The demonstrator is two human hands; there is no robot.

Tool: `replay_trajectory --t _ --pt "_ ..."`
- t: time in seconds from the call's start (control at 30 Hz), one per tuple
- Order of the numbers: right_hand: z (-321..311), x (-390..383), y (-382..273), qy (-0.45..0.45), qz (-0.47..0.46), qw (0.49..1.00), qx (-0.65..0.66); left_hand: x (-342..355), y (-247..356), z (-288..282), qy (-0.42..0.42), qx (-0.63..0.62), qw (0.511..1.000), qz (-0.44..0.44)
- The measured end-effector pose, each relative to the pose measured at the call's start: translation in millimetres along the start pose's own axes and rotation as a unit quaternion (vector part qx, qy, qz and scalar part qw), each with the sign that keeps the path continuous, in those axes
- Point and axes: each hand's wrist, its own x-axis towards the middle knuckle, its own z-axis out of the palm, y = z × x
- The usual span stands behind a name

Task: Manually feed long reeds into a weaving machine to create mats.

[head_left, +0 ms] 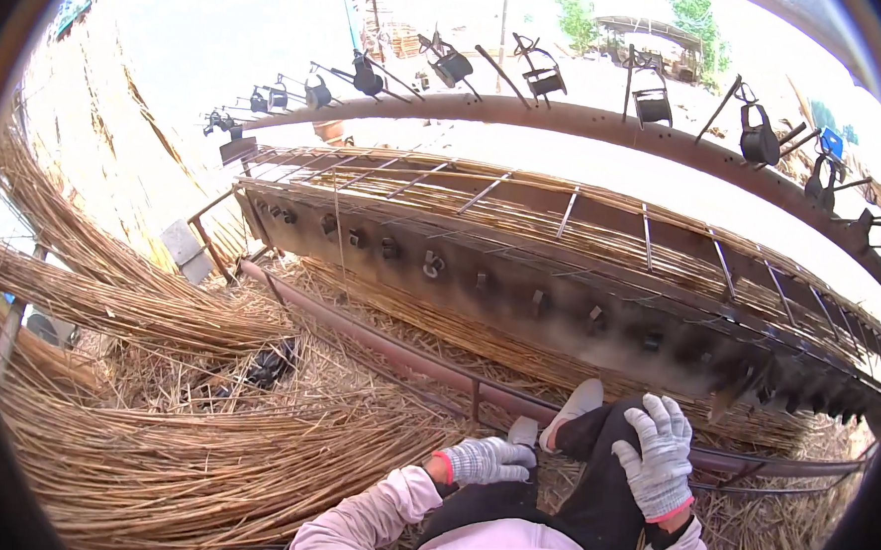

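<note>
The left hand (489, 461), in a grey-white knitted glove with a pink cuff, lies on the left leg of the black cloth trousers (588, 507), its fingers extended and close together. The right hand (656, 456), gloved alike, rests on the right knee with its fingers slightly spread. Neither grips anything. Just beyond the feet runs a low reddish-brown metal rail (396, 354); farther off stands a long dark metal frame (549, 303) with thin tan reeds along it. A large pile of tan reeds (221, 473) lies near, at left.
</note>
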Motion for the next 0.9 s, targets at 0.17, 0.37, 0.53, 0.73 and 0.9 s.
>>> replay_trajectory --t 0.17,0.37,0.53,0.73,0.9 --pt "-15 3 1 -0.025 -0.008 1.0 0.009 -52 -54 -4 0.254 -0.12 0.954 -0.105" --pt "-46 101 22 0.031 -0.07 0.997 -0.019 -89 -89 -110 0.469 -0.394 0.785 -0.091" --pt "-27 230 49 0.071 -0.117 0.982 -0.13 -97 -112 -207 0.59 -0.376 0.712 -0.062" --pt "26 339 65 -0.083 -0.04 0.98 -0.177 -104 -155 -278 0.665 -0.27 0.689 -0.104" --pt "64 378 84 -0.125 -0.034 0.977 -0.172 -107 -186 -297 0.683 -0.225 0.681 -0.137"
